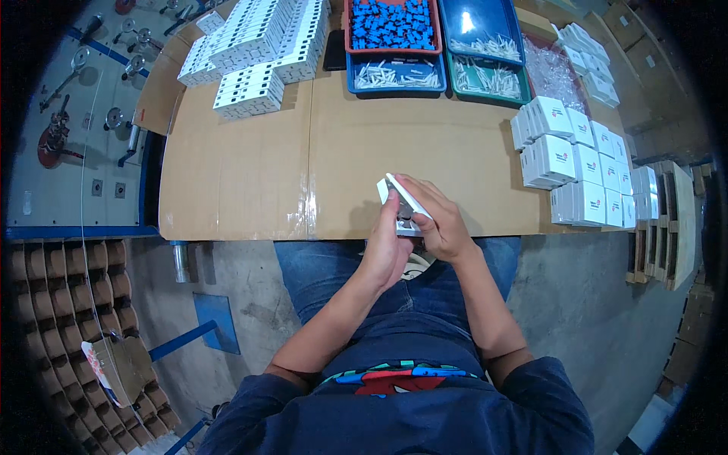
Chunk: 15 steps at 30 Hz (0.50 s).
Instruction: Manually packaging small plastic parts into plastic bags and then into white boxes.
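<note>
Near the front edge of the cardboard-covered table, both hands grip a small white box (pixel 385 189) with a grey part showing inside it. My left hand (pixel 385 246) closes around its left side, with the thumb on the grey part. My right hand (pixel 444 220) wraps over its right side, fingers along the upper edge. The box is tilted, and the hands cover much of it, so its exact kind is hard to make out.
Stacked white units with dark openings (pixel 254 45) stand at back left. Behind the hands are a red tray (pixel 394 52) of blue pieces, and blue (pixel 398 94) and green trays (pixel 489 98) of slim white pieces. White boxes (pixel 588 171) stack at right, beside clear plastic bags (pixel 553 72).
</note>
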Each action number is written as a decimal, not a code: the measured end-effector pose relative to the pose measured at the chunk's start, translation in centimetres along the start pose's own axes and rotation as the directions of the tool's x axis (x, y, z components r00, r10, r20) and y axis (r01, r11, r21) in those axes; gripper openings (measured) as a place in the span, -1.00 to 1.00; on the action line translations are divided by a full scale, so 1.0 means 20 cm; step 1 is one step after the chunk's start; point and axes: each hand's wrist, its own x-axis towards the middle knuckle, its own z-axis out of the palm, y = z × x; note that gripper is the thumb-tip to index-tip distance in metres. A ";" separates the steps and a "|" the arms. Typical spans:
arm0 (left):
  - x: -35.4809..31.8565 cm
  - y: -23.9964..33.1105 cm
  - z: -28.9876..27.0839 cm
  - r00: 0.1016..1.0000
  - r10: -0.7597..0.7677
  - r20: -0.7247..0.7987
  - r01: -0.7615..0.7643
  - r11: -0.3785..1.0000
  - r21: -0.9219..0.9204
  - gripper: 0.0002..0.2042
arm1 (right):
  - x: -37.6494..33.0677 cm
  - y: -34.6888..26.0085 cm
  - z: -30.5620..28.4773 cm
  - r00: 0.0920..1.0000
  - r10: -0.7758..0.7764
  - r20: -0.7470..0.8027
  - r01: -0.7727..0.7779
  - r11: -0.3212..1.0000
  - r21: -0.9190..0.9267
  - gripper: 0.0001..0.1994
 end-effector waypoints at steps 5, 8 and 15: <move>-0.02 0.05 0.06 0.995 -0.074 -0.062 0.073 0.997 -0.028 -0.40 | 0.03 -0.02 -0.02 0.998 0.006 0.060 -0.005 1.000 -0.022 -0.43; 0.00 0.06 0.05 0.990 -0.107 -0.091 0.106 0.994 -0.021 -0.38 | 0.04 -0.02 -0.02 0.992 0.110 0.058 -0.112 0.993 0.036 -0.35; 0.01 0.22 0.00 0.959 -0.208 0.194 0.268 0.889 -0.372 -0.35 | 0.04 -0.06 -0.13 0.988 0.144 0.051 -0.148 0.984 0.100 -0.34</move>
